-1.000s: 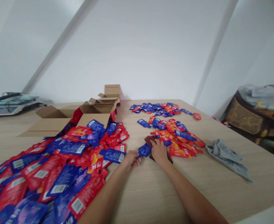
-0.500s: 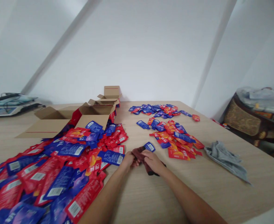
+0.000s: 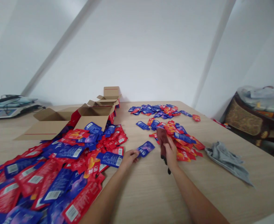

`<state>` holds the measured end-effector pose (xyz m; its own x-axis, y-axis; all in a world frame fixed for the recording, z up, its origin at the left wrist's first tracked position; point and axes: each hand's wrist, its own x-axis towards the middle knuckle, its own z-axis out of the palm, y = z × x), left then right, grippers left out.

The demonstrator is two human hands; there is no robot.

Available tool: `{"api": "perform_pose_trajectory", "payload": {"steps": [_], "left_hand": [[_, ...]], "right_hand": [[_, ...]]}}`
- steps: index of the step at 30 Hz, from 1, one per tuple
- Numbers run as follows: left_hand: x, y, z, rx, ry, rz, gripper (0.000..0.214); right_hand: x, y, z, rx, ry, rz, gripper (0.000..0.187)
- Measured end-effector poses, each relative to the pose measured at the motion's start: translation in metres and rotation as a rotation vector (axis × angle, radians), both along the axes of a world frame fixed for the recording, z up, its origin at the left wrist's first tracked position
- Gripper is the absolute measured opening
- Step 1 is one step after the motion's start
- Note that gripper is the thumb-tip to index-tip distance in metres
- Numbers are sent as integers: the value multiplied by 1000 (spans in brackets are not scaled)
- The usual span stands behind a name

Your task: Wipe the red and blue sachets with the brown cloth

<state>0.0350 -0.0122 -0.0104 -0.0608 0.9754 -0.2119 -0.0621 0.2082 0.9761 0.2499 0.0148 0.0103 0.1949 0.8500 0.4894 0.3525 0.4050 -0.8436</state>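
Note:
My left hand (image 3: 130, 156) pinches a small blue sachet (image 3: 145, 148) just above the wooden table (image 3: 151, 189). My right hand (image 3: 170, 151) is closed around a dark maroon cloth (image 3: 162, 140), lifted a little and hanging down past the wrist. Both hands are near the middle of the table, between a big heap of red and blue sachets (image 3: 55, 165) on the left and a smaller spread of sachets (image 3: 176, 137) on the right.
Open cardboard boxes (image 3: 90, 113) lie at the back left of the heap. More sachets (image 3: 155, 109) lie at the far side. A grey rag (image 3: 227, 160) lies at the right. A scale (image 3: 8, 105) stands far left. Furniture (image 3: 251, 118) stands beyond the table's right edge.
My hands were together on the maroon cloth; now they have parted. The right hand lifted the cloth toward the right pile, and the left hand holds the blue sachet out alone.

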Motion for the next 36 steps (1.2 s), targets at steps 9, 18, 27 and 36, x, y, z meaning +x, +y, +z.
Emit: {"api": "perform_pose_trajectory", "payload": {"steps": [9, 18, 27, 36], "left_hand": [[4, -1, -2, 113, 24, -122, 20], [3, -5, 6, -10, 30, -112, 30], [-11, -8, 19, -206, 177, -257, 27], [-45, -1, 36, 39, -138, 44, 25]], "right_hand": [[-59, -34, 0, -79, -871, 376, 47], [-51, -10, -5, -197, -986, 79, 42], [-39, -6, -13, -232, -1026, -54, 43], [-23, -1, -25, -162, -839, -2, 45]]}}
